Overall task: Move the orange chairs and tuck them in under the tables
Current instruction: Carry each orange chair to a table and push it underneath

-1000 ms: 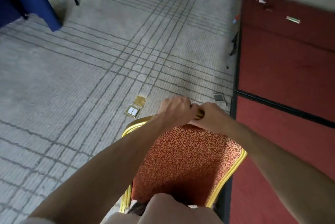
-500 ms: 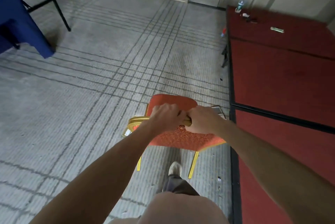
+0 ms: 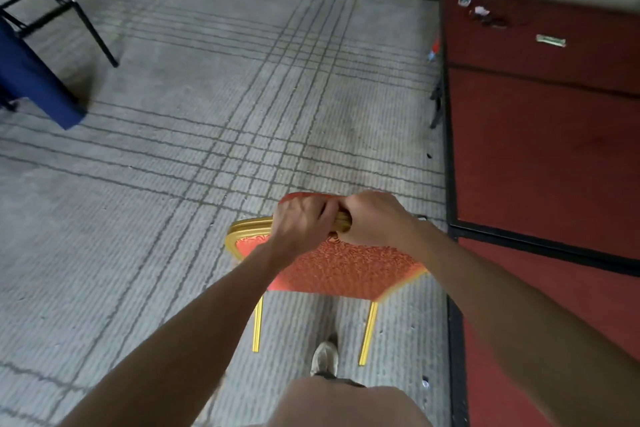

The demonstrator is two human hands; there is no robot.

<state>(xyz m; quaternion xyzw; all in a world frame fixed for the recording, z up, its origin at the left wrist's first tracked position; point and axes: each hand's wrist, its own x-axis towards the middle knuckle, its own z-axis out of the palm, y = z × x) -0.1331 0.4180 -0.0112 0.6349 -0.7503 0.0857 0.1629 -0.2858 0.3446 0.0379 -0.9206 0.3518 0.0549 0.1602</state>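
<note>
Left of the red-covered table (image 3: 540, 156), out on the carpet, the left hand (image 3: 300, 223) clenches the gilt top rail of the orange chair (image 3: 341, 269); the right hand (image 3: 375, 219), touching it on the table side, grasps the same rail; the chair stands just beside that table's edge, not under it, so the tucking looks wholly undone; its seat faces away from the person, along the table's edge; the rail runs crosswise, towards the table.
</note>
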